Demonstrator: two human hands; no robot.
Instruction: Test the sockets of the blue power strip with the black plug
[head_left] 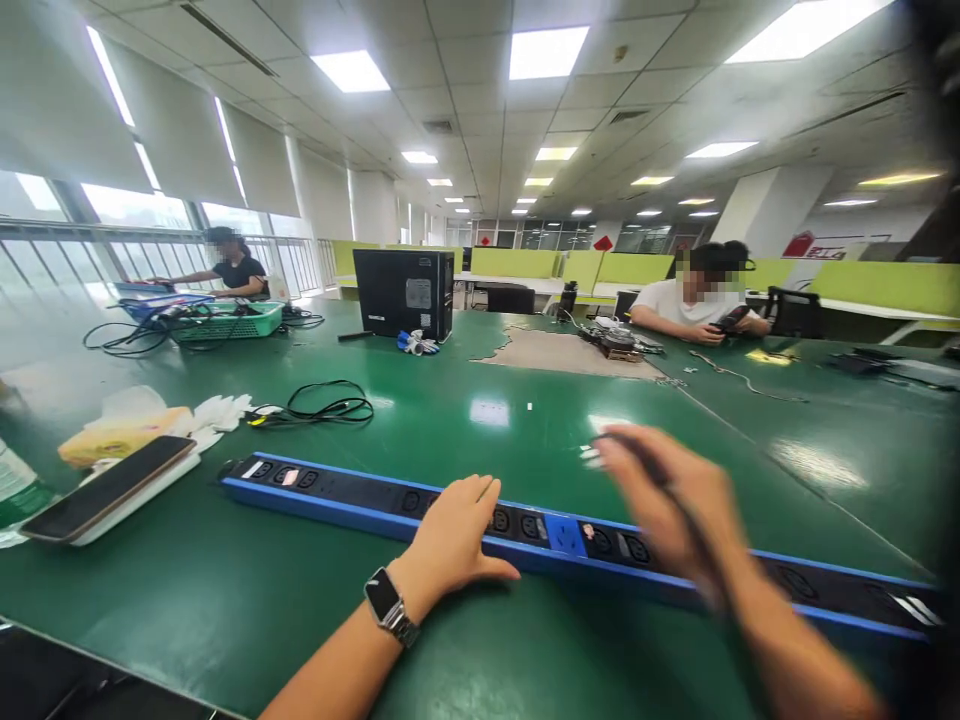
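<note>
Blue edging frames the long power strip (600, 565), which lies crosswise before me on the green counter (262, 600). My left hand (454, 535) is spread palm-down over its middle, fingers across the sockets and thumb out along the near side, steadying rather than clenching. My right hand (690, 490) appears to pinch a black cord (660, 470) over the strip's right half; it is blurred, and I cannot tell whether the cord ends in a plug.

The likeliest trouble, as I judge it, is the strip skidding or swinging on this glossy top: a sideways push from my right hand would do that if my left bears down too lightly. Slack along my right wrist could pull the cord's tip askew. Haste might also make the cord slip from my fingers or scrape the blue socket (566, 537) between my hands.
</note>
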